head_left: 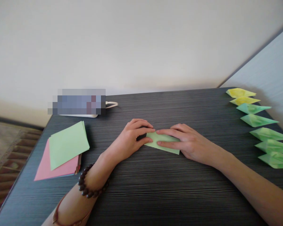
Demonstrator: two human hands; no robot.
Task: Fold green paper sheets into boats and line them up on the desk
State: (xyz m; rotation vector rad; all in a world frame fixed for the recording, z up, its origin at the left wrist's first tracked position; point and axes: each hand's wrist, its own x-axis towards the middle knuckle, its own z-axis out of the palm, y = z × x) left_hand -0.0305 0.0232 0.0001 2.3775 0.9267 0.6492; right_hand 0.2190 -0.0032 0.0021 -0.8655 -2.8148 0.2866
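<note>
On the dark desk in front of me lies a green sheet of paper [168,148], folded into a narrow strip. At its left end is my left hand [133,136], with bent fingers and the thumb closed on the corner. My right hand [187,139] rests over the right part, its thumb and forefinger stretched out apart on the paper. Both forefinger tips nearly meet at the strip's upper edge. My palms hide part of the paper's ends.
Green square sheets [69,144] lie over pink paper [43,168] on the left. Behind them sits a blurred-out device [77,105] with a white cable [112,104]. Several folded yellow paper pieces [240,93] and green ones [275,146] line the right edge. A wall [141,44] stands behind the desk [143,194].
</note>
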